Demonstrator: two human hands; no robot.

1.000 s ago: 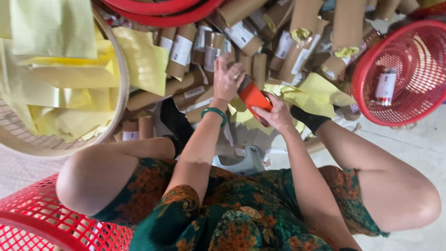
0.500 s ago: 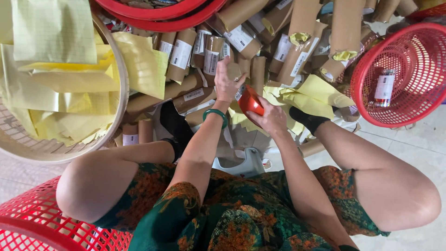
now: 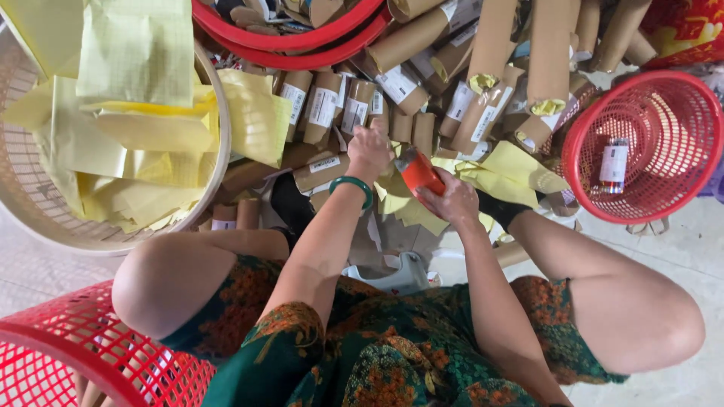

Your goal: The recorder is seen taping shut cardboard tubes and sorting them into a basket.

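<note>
While held, red tube (image 3: 419,172) between 2 hands.

Orange-red tube (image 3: 419,172) tilted, top end up-left, held above the heap of brown cardboard tubes (image 3: 324,105) w/ white labels (some plugged w/ yellow paper), lying packed side by side on the floor.

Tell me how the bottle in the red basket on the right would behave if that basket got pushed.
The bottle lies on its side in the red basket, and it looks round, so it would probably roll. The basket's walls should keep it in. It is small and alone there, so likely light and free to slide.
</note>
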